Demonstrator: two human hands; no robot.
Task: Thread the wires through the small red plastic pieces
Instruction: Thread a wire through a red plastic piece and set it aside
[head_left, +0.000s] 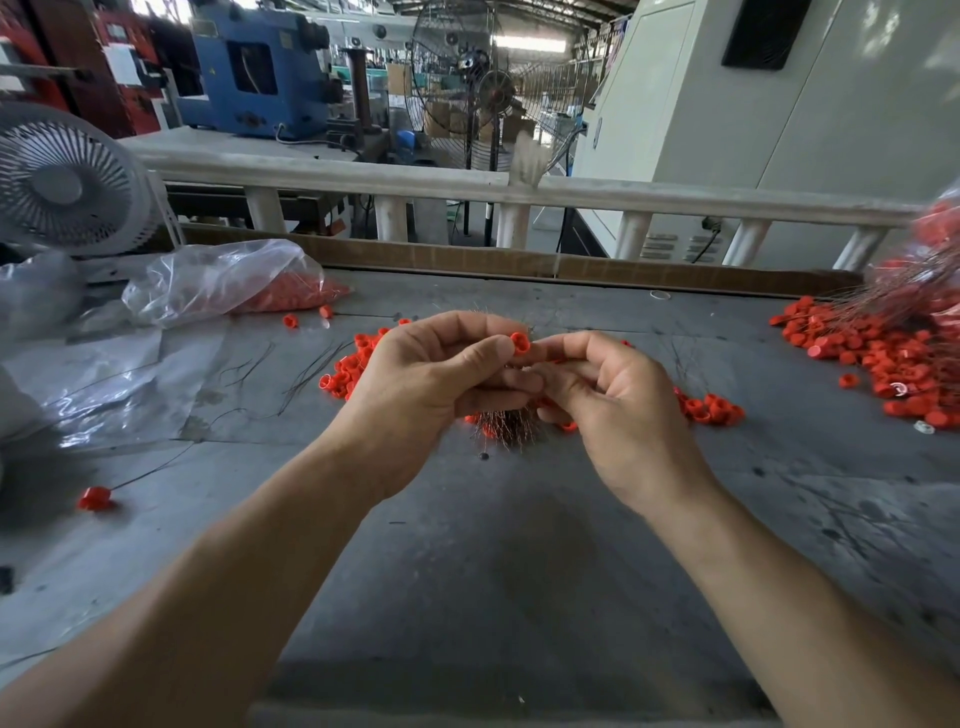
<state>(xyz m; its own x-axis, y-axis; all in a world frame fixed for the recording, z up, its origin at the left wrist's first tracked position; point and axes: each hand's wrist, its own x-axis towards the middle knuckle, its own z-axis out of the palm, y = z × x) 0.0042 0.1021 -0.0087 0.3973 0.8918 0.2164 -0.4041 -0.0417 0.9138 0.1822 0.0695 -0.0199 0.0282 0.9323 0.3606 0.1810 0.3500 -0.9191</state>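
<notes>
i am pinching one small red plastic piece between the thumb and forefinger of my left hand, holding it up over the grey table, just above the middle of the loose red pieces lying there. my left fingers are also curling round a bundle of thin wires, whose ends are fanning out below my palm. my right hand is meeting the piece from the other side, its fingertips pressing together right against it; whether they are holding a wire there i cannot tell, since anything that fine is getting lost between the fingers. my hands are covering most of the loose pieces, so only the edges of that scatter are showing on either side.

left of the held piece, stray dark wires are lying on the table, and further left a clear plastic bag is holding more red pieces. nearer me on that side, one red piece with a wire through it is resting alone. far right of the held piece, a heap of wired red pieces is running out of the picture, its upper part blurring. behind the bag a white fan is standing, partly cut off.
</notes>
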